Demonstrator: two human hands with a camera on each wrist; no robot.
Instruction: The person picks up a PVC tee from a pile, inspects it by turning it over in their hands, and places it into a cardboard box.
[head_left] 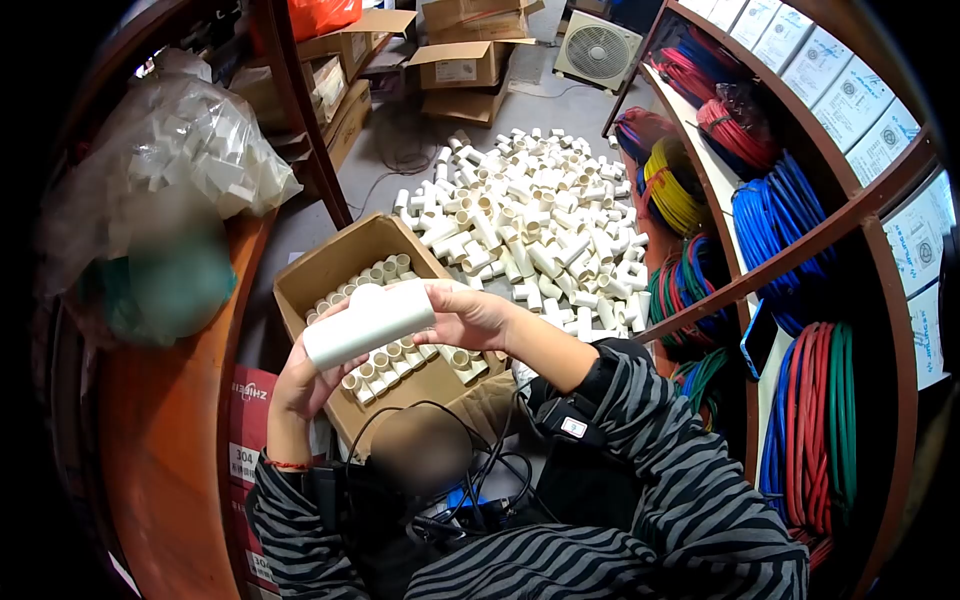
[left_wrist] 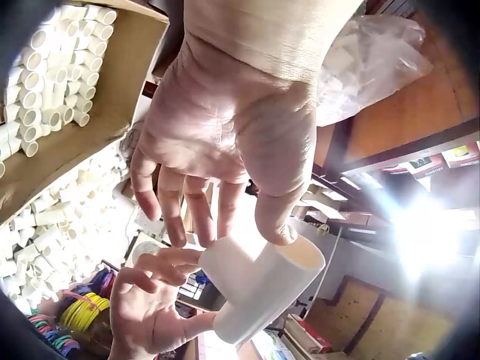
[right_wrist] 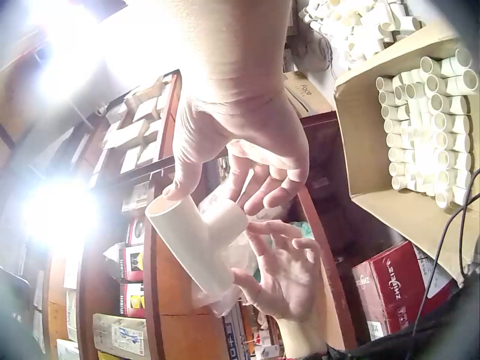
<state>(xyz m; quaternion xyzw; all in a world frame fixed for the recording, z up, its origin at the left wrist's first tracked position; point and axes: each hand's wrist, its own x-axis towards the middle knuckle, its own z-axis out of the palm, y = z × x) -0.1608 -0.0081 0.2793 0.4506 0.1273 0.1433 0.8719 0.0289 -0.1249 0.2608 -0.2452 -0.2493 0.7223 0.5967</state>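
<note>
A white plastic pipe tee is held up between both hands, above an open cardboard box. My left hand grips one end of it, with the thumb at the rim in the left wrist view. At the other end my right hand pinches the tee, its thumb on the edge of the opening. The tee's side branch points toward the fingers of both hands. Beneath, the cardboard box holds rows of white fittings, partly hidden by the hands and the tee.
A large heap of loose white fittings covers the floor beyond the box. Shelves with coiled cables stand at right. At left are an orange-brown bench and a plastic bag. Black cords hang near the lap.
</note>
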